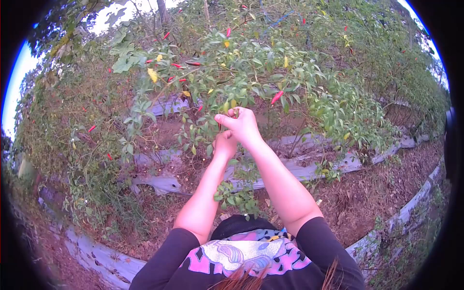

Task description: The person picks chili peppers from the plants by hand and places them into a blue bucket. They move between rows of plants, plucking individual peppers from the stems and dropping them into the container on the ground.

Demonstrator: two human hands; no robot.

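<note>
Both of my hands are close together at the middle of a leafy chili plant. My right hand is uppermost, its fingers curled in a pinch among the leaves, with the thumb pointing left. Just below it, my left hand is closed, with its back partly toward me. What either set of fingers grips is too small or hidden to make out. A small dark red sliver shows between the hands, perhaps a chili. Up and to the right hangs a red chili, and a darker chili lies along a branch to the upper left.
More red chilies dot the bushes, including one chili at the left and another chili above. Grey plastic sheeting covers the planting rows. Brown soil with dry leaves lies between them. A low sprig stands between my forearms.
</note>
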